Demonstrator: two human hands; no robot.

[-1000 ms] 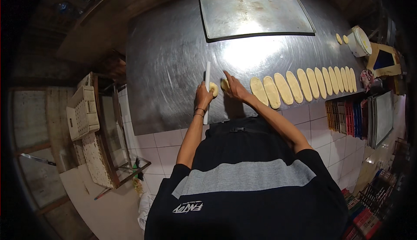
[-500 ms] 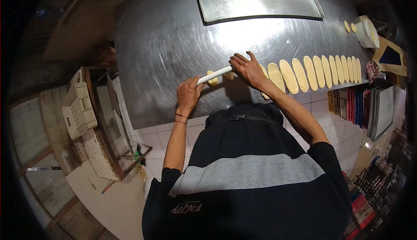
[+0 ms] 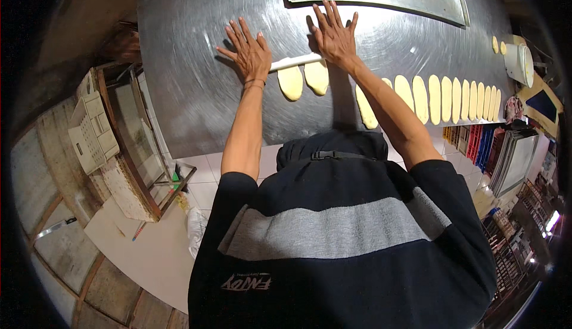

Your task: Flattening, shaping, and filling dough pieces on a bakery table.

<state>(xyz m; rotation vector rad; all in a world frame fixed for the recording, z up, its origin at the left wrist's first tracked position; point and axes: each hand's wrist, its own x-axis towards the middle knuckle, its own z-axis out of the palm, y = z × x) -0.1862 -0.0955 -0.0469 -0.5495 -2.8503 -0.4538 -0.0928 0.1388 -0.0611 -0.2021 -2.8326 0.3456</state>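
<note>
At twelve o'clock lies a white cylindrical rolling pin (image 3: 295, 61), its ends hidden by the left hand (image 3: 250, 56) at eleven and right hand (image 3: 336, 42) at one, both with fingers spread. It covers the upper ends of two flattened pale-yellow dough ovals (image 3: 291, 84). At two, the right forearm (image 3: 387, 104) partly hides long pale-yellow dough strips (image 3: 434, 99).

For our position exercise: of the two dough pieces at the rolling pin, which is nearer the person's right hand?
The right dough piece, nearer the right hand; the left dough piece lies closer to the left hand.
</note>
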